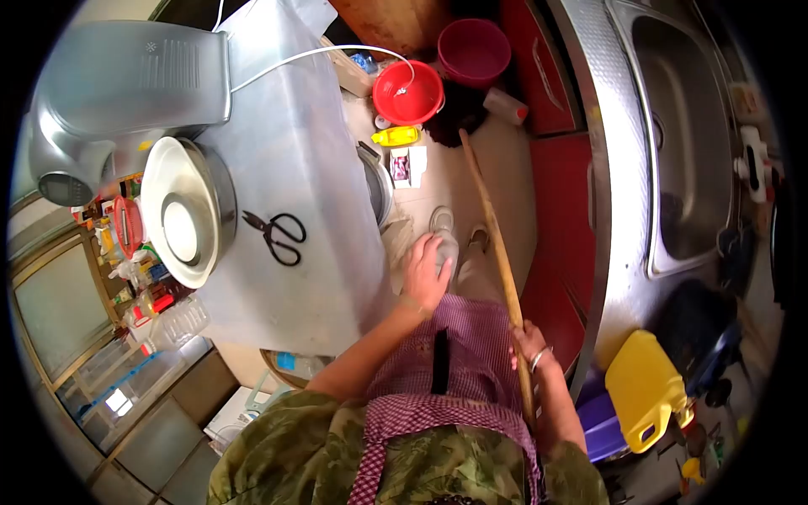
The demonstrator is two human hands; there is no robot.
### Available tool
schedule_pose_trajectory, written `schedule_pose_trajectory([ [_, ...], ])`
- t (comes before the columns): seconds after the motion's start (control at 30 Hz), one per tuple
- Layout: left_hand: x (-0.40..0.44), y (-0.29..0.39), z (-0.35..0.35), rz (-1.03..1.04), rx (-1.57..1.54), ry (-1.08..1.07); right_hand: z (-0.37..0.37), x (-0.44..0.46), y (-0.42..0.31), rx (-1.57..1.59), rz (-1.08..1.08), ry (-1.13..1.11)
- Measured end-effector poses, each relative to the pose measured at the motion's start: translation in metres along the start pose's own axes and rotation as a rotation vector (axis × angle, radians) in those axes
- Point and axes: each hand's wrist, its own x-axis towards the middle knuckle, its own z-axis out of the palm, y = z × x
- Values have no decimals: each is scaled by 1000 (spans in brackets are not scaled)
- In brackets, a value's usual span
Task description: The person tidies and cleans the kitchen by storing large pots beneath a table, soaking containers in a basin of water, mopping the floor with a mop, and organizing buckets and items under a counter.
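Observation:
My right hand (528, 343) is wrapped round a long wooden pole (491, 219). The pole slants up to a dark mass (454, 114) on the floor, too dark to make out clearly. My left hand (427, 273) hangs in front of the checked apron (454, 337), above my leg, fingers loosely spread and holding nothing. To its left, black-handled scissors (278, 236) lie on the covered table (311, 295).
A red bucket (408, 93), a yellow bottle (396, 136) and a small box (402, 168) stand on the floor ahead. Behind is a magenta tub (474, 52). Red cabinets (560, 210) and a sink (686, 143) line the right side.

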Motion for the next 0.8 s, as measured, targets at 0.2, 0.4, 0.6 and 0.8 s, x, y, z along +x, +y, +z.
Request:
schedule_pose_trajectory([
  [0.2,110,-132,155,-601,-8,-192,5,5,8,13,7,22],
  [0.4,168,-233,226,-685,62,-147,1,22,22,90,99,41],
  [0.6,204,-308,275,-603,152,-254,2,13,3,191,306,162],
  [0.8,234,-360,307,-632,198,-437,-24,42,80,131,145,151],
])
